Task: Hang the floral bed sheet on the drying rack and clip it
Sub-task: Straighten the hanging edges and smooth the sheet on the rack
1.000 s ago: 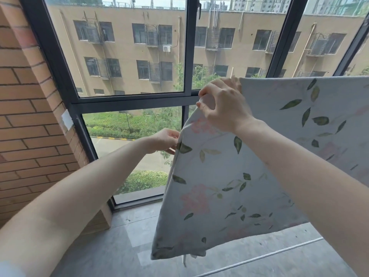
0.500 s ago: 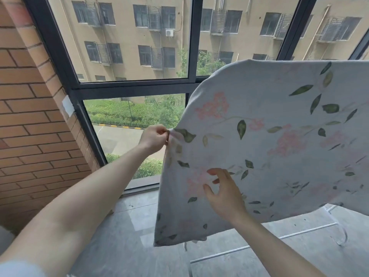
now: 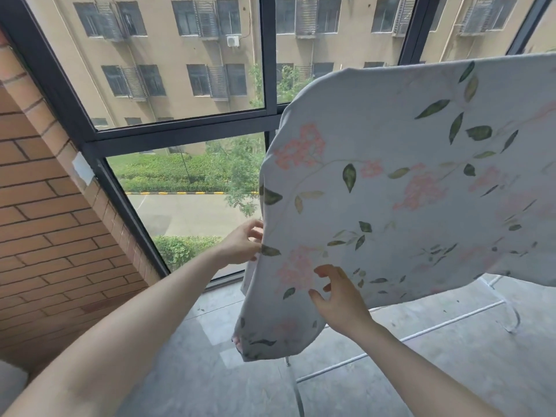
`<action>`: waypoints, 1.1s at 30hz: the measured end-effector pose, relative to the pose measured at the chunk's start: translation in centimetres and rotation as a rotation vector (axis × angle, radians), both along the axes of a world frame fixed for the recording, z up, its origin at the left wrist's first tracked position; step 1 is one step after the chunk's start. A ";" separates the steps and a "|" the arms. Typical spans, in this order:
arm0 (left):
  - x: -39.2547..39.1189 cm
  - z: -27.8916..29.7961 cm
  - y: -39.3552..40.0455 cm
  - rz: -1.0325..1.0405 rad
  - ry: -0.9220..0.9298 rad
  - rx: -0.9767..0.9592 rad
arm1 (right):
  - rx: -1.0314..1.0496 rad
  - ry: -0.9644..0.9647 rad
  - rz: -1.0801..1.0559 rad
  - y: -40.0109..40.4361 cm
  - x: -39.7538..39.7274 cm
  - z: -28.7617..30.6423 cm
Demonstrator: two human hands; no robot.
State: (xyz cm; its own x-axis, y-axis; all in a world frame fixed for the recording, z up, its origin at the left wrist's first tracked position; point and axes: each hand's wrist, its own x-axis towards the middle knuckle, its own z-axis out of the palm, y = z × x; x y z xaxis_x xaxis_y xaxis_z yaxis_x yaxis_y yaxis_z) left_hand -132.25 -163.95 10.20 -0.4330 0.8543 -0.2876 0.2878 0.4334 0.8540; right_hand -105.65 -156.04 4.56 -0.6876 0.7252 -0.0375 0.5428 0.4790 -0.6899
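Note:
The floral bed sheet (image 3: 400, 188), pale grey with pink blossoms and green leaves, hangs draped over the top of the drying rack on the right. Only the rack's white lower bars and legs (image 3: 400, 338) show below the sheet's hem. My left hand (image 3: 242, 243) is at the sheet's left edge, fingertips touching the fabric with the fingers loosely spread. My right hand (image 3: 338, 296) lies against the sheet's front lower left area, fingers spread and slightly bent. No clip is in view.
A black-framed window (image 3: 180, 133) stands just behind the rack. A brick wall (image 3: 45, 221) runs along the left. Grey tiled floor (image 3: 451, 371) lies under the rack.
My right hand dropped from the sheet's top corner to its lower front. My left hand slid down the left edge and loosened its pinch. The view tilted down.

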 end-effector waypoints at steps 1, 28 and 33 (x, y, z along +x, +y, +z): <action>-0.1 0.0 0.0 -0.037 0.014 -0.004 | -0.004 -0.010 0.002 0.0 0.0 -0.1; 3.1 -8.0 -3.9 0.190 0.362 -0.129 | -0.099 -0.028 -0.064 0.6 4.0 -2.9; 4.1 -9.8 -2.5 0.126 0.372 -0.196 | -0.114 -0.054 -0.113 0.9 7.2 -4.0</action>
